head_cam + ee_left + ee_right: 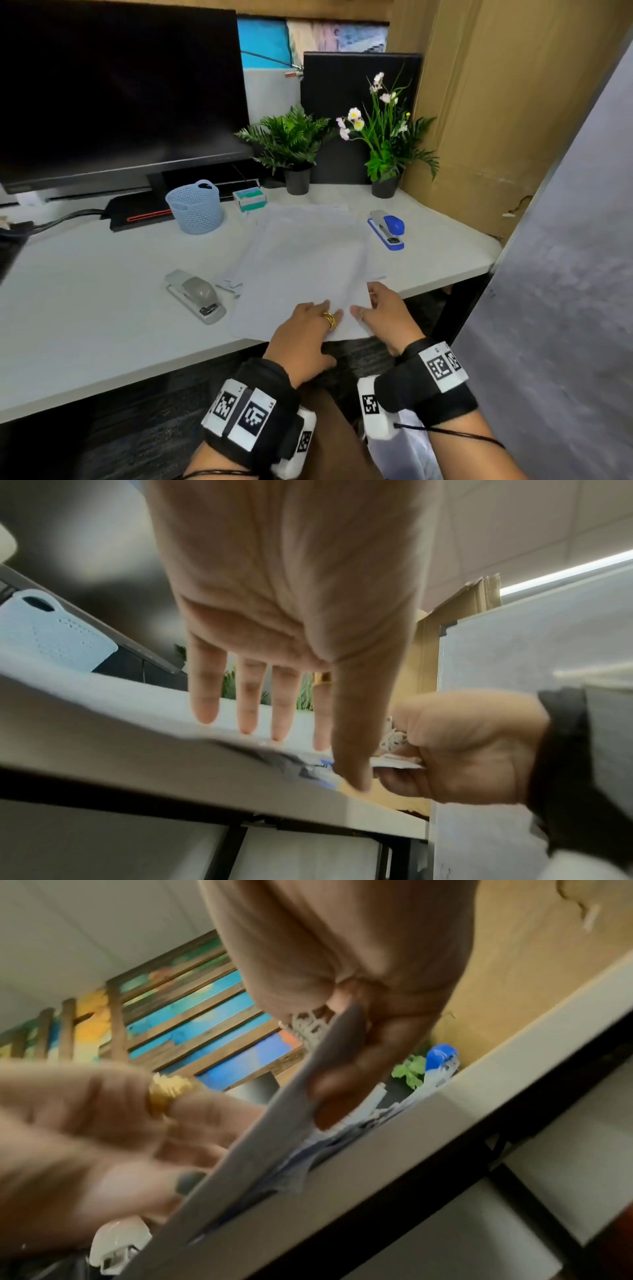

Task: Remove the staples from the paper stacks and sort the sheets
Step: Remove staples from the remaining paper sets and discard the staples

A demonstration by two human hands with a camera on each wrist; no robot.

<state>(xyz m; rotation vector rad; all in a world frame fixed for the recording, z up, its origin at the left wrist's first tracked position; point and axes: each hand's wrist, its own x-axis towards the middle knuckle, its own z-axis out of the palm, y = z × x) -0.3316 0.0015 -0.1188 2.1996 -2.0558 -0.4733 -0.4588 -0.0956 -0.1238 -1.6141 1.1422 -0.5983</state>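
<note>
wrists: 2 black straps, white marker tags | left hand [305, 334]: gold ring [329, 319]

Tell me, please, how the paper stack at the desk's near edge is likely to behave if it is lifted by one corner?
The paper stack looks thin, so it would probably droop. Its sheets already lie fanned unevenly, so loose ones may slide apart. The right hand pinches its near corner while the left hand lies flat on top, which should steady it.

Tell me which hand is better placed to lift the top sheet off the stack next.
Right, probably. The right hand already pinches the near edge of the paper stack, thumb on top, fingers underneath. The left hand lies with straight fingers on top, better suited to holding the rest down.
</note>
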